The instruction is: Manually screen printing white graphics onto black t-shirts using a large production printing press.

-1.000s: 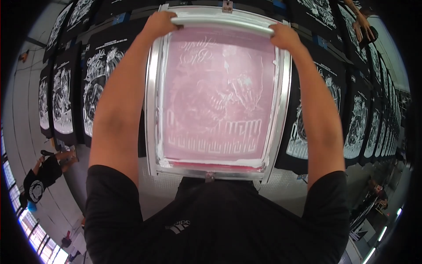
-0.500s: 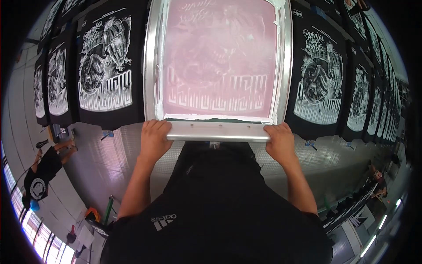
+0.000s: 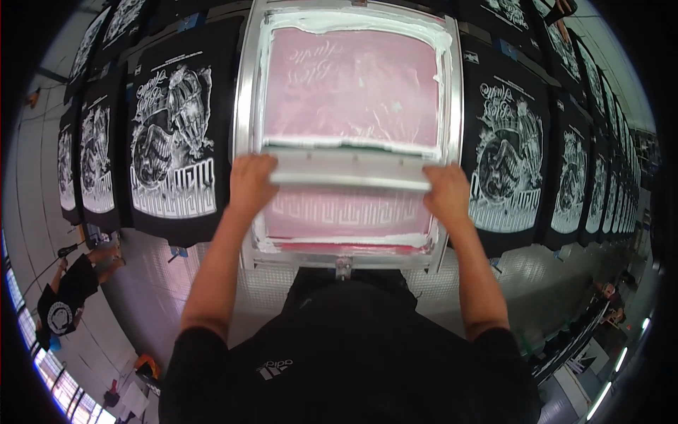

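My left hand [image 3: 251, 180] and my right hand [image 3: 446, 184] are closed round either end of a wide silver squeegee [image 3: 347, 167], which lies across the middle of a pink mesh screen [image 3: 346, 81], slightly blurred. The screen sits in a metal frame [image 3: 455, 85], with white ink along its inner edges and ridged up at the squeegee's far side. Faint lettering and a design show in the mesh. What lies under the screen is hidden.
Black shirts with white prints lie on boards [image 3: 173, 141] [image 3: 507, 162] in long rows either side. A diamond-plate metal surface [image 3: 176, 268] runs below them. A co-worker [image 3: 67, 297] is at far left, another person [image 3: 611, 304] at right, and someone's arm [image 3: 561, 21] at upper right.
Both hands and the squeegee went from the screen's far end to its near end half a second ago, and now are back up at its middle.
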The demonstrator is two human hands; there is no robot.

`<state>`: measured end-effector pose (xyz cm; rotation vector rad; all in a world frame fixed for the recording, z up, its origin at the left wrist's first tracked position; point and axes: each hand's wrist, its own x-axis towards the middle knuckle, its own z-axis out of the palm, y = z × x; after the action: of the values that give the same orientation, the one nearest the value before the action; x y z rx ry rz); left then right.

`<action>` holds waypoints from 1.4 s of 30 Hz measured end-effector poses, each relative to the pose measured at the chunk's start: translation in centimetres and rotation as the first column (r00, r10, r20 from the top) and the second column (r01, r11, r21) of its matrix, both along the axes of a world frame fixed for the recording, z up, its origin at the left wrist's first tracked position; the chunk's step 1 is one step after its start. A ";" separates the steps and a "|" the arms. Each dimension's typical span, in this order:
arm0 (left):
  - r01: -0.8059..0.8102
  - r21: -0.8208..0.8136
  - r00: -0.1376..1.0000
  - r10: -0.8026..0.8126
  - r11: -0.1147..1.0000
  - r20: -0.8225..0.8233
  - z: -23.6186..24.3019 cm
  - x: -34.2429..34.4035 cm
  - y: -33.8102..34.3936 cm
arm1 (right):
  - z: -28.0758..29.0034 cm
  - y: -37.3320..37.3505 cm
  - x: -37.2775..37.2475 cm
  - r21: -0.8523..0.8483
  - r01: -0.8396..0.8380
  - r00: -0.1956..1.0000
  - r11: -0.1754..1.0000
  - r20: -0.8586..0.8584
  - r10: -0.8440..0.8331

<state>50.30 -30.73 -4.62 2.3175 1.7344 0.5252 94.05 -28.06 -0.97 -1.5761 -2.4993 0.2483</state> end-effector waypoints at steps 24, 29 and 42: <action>0.066 -0.266 0.997 -0.053 0.962 0.056 9.7 1.3 -9.2 | 8.8 -8.0 -0.1 -0.327 0.018 1.000 0.945 0.014 -0.014; 0.036 -0.208 0.998 -0.023 0.977 0.064 6.7 1.8 -13.6 | 6.3 -11.6 -0.8 -0.440 0.054 0.998 0.897 0.063 -0.030; -0.005 0.026 0.999 0.004 1.000 0.036 0.1 0.1 -1.4 | 0.7 -1.2 -0.2 -0.079 0.014 1.000 0.997 0.020 -0.012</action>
<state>50.35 -32.15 -4.50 2.3080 1.7269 0.5897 93.82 -29.23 -0.22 -1.6320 -2.5223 0.3362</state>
